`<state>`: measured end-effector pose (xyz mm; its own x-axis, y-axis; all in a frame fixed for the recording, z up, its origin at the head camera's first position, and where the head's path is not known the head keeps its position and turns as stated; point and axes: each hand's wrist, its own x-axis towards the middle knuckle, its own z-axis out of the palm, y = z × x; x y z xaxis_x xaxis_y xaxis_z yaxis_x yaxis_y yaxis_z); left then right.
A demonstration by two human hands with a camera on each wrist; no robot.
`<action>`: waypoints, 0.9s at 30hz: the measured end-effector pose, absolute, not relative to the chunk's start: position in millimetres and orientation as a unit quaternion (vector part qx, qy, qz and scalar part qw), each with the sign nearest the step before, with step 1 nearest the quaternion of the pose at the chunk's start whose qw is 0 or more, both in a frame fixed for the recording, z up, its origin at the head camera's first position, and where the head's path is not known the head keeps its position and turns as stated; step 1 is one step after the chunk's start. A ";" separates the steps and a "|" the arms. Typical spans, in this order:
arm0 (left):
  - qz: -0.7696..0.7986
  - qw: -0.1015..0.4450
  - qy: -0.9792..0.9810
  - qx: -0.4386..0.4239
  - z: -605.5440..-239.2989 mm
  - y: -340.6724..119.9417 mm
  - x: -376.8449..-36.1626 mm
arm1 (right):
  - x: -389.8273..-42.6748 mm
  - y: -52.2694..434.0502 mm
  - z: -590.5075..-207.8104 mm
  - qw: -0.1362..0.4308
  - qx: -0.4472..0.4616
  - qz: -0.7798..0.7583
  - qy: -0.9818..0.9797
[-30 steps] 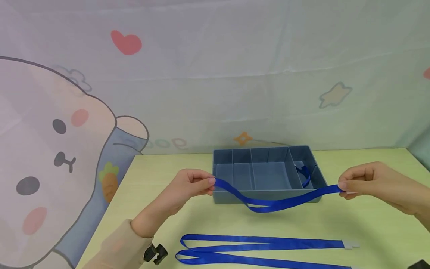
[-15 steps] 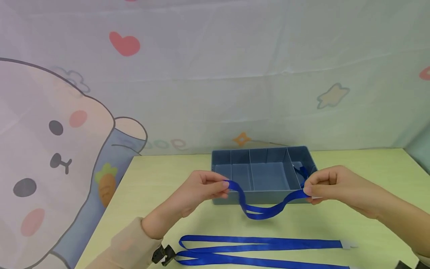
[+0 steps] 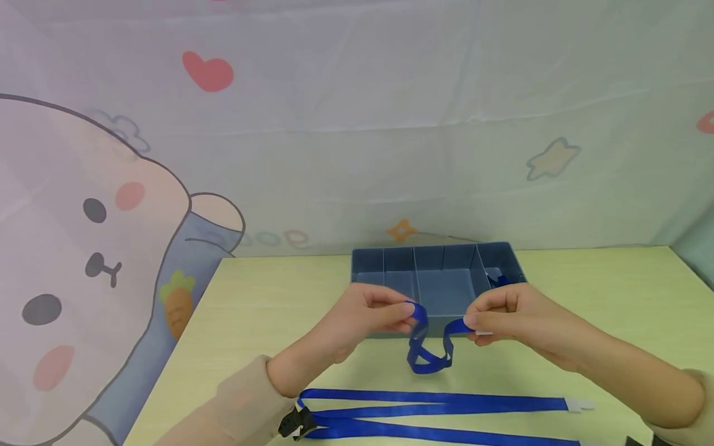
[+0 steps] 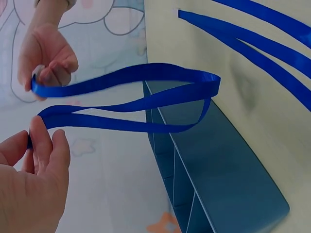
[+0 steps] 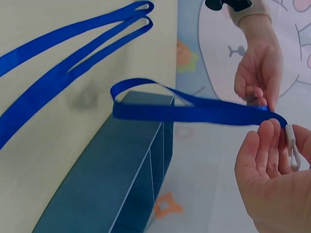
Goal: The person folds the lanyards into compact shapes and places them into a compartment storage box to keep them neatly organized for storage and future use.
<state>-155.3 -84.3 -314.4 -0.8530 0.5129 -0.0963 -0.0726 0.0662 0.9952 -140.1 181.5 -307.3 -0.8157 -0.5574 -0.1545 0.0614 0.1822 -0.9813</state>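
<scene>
A blue lanyard (image 3: 428,368) hangs in a slack loop between both hands, above the table in front of the box. The left hand (image 3: 370,317) pinches its looped end between thumb and fingers. The right hand (image 3: 515,314) pinches the other end, where a white plastic clip (image 5: 291,145) juts out beside the thumb. Behind the hands stands a blue-grey divided box (image 3: 437,323). Part of another blue strap (image 3: 502,280) shows in its right compartment, mostly hidden by the right hand.
Two more blue lanyards lie stretched out across the table front, a farther one (image 3: 519,404) and a nearer one (image 3: 446,434). White clips are at their right ends. A printed cloth (image 3: 357,155) hangs behind the table (image 3: 279,297).
Both hands have come closer together, the right hand moving left and the left hand right. The stretched lanyard between them now sags in a deeper loop.
</scene>
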 end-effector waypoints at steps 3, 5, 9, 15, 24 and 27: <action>0.666 0.214 0.697 0.158 -315.1 -77.7 -153.6 | -140.2 173.3 -309.3 0.243 -0.167 -0.628 0.720; 0.666 0.210 0.698 0.157 -315.6 -73.9 -152.4 | -141.0 169.1 -310.6 0.235 -0.157 -0.634 0.720; 0.668 0.196 0.700 0.157 -317.3 -67.3 -150.5 | -143.0 163.1 -311.7 0.225 -0.138 -0.639 0.722; 0.679 0.173 0.695 0.161 -322.6 -59.1 -148.6 | -143.4 159.0 -311.9 0.226 -0.143 -0.641 0.719; 0.685 0.159 0.695 0.152 -326.9 -48.1 -143.1 | -143.6 157.3 -312.4 0.212 -0.135 -0.630 0.734; 0.685 0.151 0.696 0.155 -328.4 -46.6 -141.8 | -143.2 158.0 -312.8 0.208 -0.135 -0.631 0.735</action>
<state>-141.8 -46.6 -328.4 -0.9065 0.4222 0.0028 0.0096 0.0139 0.9999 -143.2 158.0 -312.8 -0.8772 -0.4605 -0.1359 0.0651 0.1664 -0.9839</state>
